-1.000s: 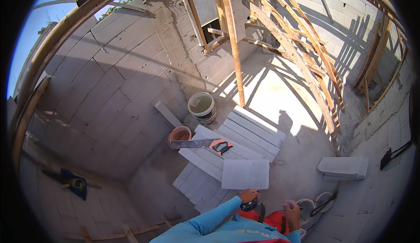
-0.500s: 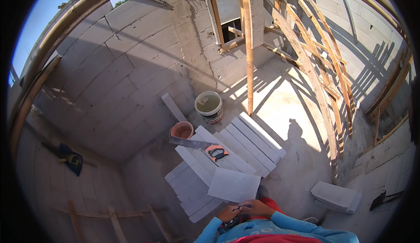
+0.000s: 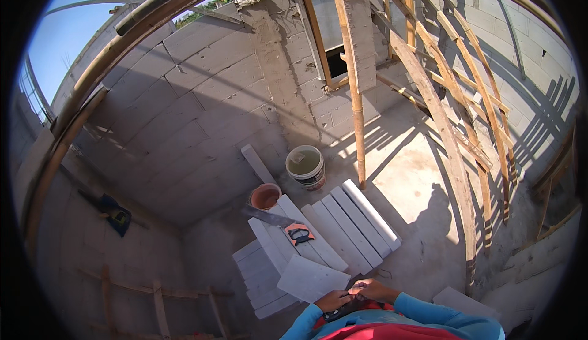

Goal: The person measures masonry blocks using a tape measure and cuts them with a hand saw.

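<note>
In front of my waist, my left hand (image 3: 334, 301) and my right hand (image 3: 373, 290) meet, both with fingers closed. Whatever lies between the fingertips is too small to make out. Just ahead of them a pale flat block (image 3: 311, 278) rests at an angle on the stack of long light-grey blocks (image 3: 343, 222). A handsaw (image 3: 299, 233) with an orange and black handle lies across the stack, its blade pointing left toward a reddish-brown bucket (image 3: 265, 197). Neither hand touches the saw or the blocks.
A white bucket (image 3: 305, 167) with liquid stands behind the stack. An upright bamboo pole (image 3: 355, 107) and leaning timbers (image 3: 456, 156) occupy the right side. Block walls (image 3: 202, 89) enclose the space. Another pale block (image 3: 465, 302) lies at lower right; a dark blue item (image 3: 114, 216) is at left.
My view has shifted, so the stack and walls sit differently in the picture. My hands stay together at my waist, with the fingers slightly rearranged. The saw and blocks have not moved.
</note>
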### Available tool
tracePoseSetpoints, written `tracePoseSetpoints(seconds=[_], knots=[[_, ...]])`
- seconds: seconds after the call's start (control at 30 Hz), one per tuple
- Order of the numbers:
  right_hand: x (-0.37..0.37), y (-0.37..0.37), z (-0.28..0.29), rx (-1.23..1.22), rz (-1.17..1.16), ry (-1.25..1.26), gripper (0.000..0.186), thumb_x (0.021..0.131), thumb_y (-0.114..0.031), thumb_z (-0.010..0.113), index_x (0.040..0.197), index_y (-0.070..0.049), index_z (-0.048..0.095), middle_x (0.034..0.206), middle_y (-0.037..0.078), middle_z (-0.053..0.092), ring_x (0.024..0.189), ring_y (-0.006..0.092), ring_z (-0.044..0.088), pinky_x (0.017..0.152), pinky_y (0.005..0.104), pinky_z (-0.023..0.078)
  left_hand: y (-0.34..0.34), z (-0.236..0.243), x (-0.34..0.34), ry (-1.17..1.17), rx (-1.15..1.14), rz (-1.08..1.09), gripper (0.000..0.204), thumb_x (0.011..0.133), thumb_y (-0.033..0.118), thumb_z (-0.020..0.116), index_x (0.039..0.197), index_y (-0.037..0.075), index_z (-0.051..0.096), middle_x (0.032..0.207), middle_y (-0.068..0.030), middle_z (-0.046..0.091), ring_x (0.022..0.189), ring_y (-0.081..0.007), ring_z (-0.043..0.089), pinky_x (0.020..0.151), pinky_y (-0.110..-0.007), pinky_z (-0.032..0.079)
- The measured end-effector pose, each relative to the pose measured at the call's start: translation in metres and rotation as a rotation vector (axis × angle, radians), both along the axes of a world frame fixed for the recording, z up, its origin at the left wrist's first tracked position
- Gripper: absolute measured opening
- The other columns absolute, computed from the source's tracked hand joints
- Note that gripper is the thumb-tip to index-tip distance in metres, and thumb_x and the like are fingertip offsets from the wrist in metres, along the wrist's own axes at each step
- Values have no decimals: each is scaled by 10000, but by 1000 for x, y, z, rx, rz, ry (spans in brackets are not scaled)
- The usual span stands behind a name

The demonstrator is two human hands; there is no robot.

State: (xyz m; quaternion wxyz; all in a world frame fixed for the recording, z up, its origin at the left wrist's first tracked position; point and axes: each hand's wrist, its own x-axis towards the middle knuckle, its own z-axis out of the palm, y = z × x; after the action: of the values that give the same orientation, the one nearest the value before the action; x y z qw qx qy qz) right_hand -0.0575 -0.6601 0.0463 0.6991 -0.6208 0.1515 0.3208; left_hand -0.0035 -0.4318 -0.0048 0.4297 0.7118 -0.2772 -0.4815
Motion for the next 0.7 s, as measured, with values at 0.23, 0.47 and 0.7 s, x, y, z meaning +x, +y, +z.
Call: tracePoseSetpoints(seconds=[0.23,0.47,0.7], knots=[[5,-51,-7,90,-581,-68,206,957,-227,636,925,-24,618,683,28,545,614,136,514,589,300,436,11,52,7,-69,166,59,391,1039,379,542,1093,20,688,937,-162,694,887,-281,654,852,-389,502],[-20,-167,26,77,-1200,-132,225,955,-259,652,798,-129,556,663,-14,493,597,108,504,555,280,418,75,76,-15,-154,199,82,451,1024,451,532,1053,41,718,972,-183,712,911,-330,677,848,-409,512],[-59,-229,48,-10,-1597,-177,240,971,-306,682,822,-150,577,689,-26,498,639,103,504,589,279,399,104,67,-23,-253,393,68,452,1022,454,501,1014,69,737,934,-158,728,898,-359,683,839,-477,516]])
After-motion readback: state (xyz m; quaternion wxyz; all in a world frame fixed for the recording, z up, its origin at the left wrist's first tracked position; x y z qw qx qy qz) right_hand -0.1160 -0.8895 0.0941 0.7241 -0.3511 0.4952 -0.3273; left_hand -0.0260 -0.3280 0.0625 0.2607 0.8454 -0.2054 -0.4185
